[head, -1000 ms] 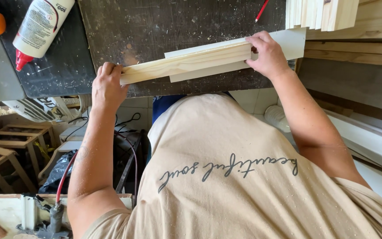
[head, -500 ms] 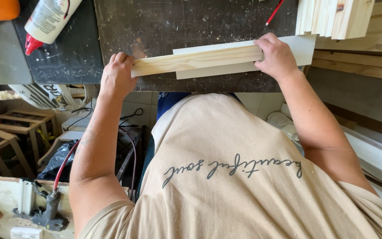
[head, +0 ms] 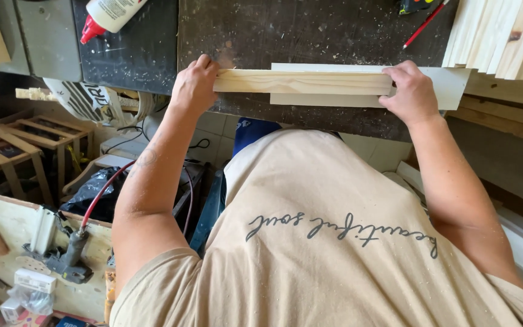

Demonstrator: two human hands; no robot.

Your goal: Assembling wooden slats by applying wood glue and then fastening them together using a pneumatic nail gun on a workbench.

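wooden strip (head: 302, 82) lies flat on dark surface (head: 310, 30) atop pale board (head: 455, 85) | left hand (head: 194, 86) clamped on its left end, right hand (head: 413, 94) on right end | likely light, stiff, dry, splintery; best held at both ends

Pale bare-wood strip (head: 302, 82), smooth, matt; dark tabletop (head: 310, 30) rough, sawdust-flecked; glossy white plastic glue bottle (head: 111, 12) upper left.
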